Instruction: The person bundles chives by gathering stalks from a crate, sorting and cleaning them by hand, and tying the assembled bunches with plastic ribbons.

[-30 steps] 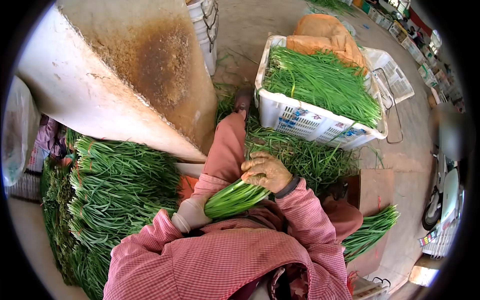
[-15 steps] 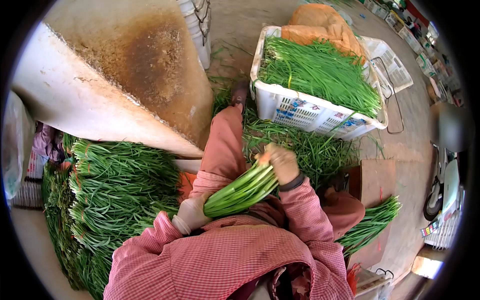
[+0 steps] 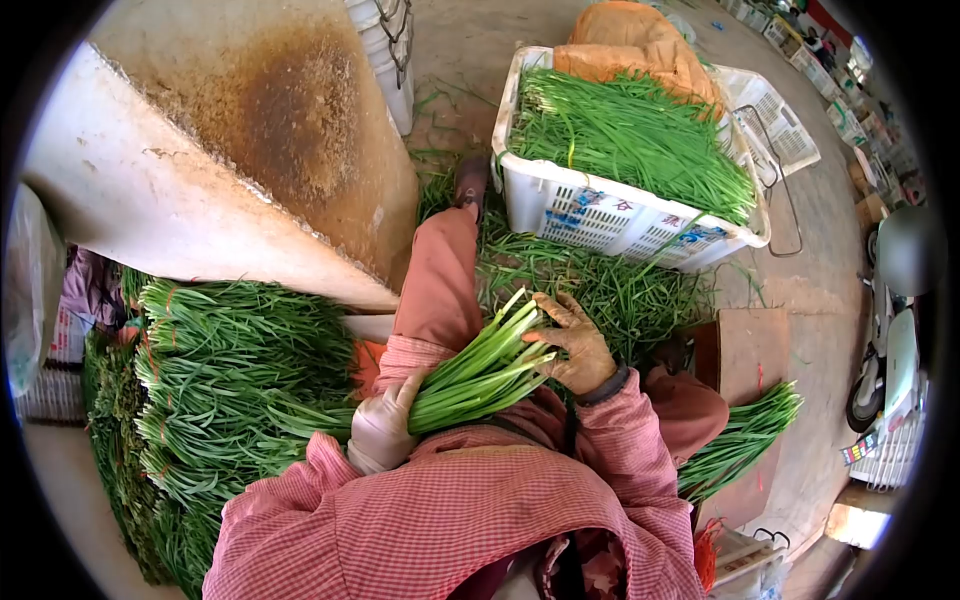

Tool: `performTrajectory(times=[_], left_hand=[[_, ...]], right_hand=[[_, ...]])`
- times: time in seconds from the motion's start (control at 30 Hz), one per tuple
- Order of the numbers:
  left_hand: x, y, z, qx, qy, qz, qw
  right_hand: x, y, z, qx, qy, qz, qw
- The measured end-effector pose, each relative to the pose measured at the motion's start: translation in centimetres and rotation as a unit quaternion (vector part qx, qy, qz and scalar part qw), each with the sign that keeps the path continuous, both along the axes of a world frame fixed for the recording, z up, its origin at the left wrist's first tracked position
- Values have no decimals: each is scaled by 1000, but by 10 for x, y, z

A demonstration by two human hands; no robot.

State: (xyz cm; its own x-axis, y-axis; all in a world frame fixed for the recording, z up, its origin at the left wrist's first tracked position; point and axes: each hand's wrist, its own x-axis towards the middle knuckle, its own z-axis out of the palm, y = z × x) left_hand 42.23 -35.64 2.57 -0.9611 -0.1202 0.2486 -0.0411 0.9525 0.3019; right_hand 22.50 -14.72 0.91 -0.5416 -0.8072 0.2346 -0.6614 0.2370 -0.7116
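Showing, left of the fingers of the left hand point(image 3: 385, 428), a stack of tied greens point(image 3: 230, 370). Displaying, ahead of the fingers of the right hand point(image 3: 578, 345), a white crate point(image 3: 620, 225) holding heaped greens point(image 3: 630, 140). Presenting, between both hands' fingers, a bundle of green stalks point(image 3: 470, 390), slanting its long axis forward and rightward and pointing its pale ends point(image 3: 520, 318) at the right fingers. Showing the right fingers spreading apart beside these ends, leaving contact unclear. Showing the left fingers clamping around the bundle.
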Motion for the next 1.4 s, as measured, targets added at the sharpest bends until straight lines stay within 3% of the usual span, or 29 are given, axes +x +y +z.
performTrajectory(times=[0.1,0.27,0.37,0.4,0.47,0.53,0.6,0.63,0.67,0.7,0.73,0.8,0.83,0.87,0.9,0.93,1.0,1.03,1.17,1.23,1.27,1.3,1.37,1.4], left_hand=[[1,-1,2,-43,-40,-4,998],[0,0,-2,-10,14,-3,1000],[3,-4,-2,20,-89,14,996],[3,-7,-2,20,-90,13,996],[0,-15,-3,105,-129,-19,986],[-4,-19,2,147,-185,-21,972],[-4,-29,-3,187,-241,-22,952],[-2,-40,-16,348,-254,-40,902],[-1,-49,-21,497,-260,-56,826],[-6,-55,-11,602,-337,-44,723],[-7,-60,-10,599,-333,-45,727],[-12,-72,-13,676,-385,-97,621],[-13,-77,-26,707,-370,-117,591],[-20,-72,-21,715,-345,-130,593],[-26,-69,-22,731,-334,-146,577],[-31,-68,-25,747,-331,-160,554],[-41,-63,-32,776,-334,-186,502],[-45,-60,-37,790,-338,-195,473],[-56,-58,-42,808,-357,-209,419],[-56,-59,-42,811,-359,-208,413],[-56,-60,-42,810,-362,-209,412],[-50,-61,-40,816,-354,-186,418],[-50,-59,-39,817,-346,-190,421],[-52,-57,-39,817,-342,-194,422]], right_hand=[[11,-10,-7,-46,-29,8,998],[19,-11,-11,-101,-61,-8,993],[34,-14,11,113,92,-113,983],[36,-18,9,113,91,-114,983],[37,-22,2,191,264,-156,932],[23,-20,-18,187,288,-177,922],[1,-7,-31,137,345,-272,888],[-18,3,-26,-55,78,-360,928],[-42,32,-39,-50,53,-426,902],[-66,61,-51,-48,25,-488,871],[-88,88,-78,150,245,-526,800],[-57,80,-29,400,42,-440,803],[-55,94,-76,232,-30,-380,895],[-38,81,-74,144,-142,-295,934],[-21,66,-70,46,-286,-208,934],[-4,51,-66,-21,-423,-132,896],[21,22,-29,-118,-576,-9,809],[26,10,-35,-172,-602,52,778],[38,-25,-13,-289,-520,72,801],[39,-23,8,-51,-618,1,784],[37,-21,1,-50,-618,4,784],[31,-15,-12,-197,-500,32,843],[15,16,-9,-327,-459,-18,826],[-3,36,3,-311,-548,-96,771]])
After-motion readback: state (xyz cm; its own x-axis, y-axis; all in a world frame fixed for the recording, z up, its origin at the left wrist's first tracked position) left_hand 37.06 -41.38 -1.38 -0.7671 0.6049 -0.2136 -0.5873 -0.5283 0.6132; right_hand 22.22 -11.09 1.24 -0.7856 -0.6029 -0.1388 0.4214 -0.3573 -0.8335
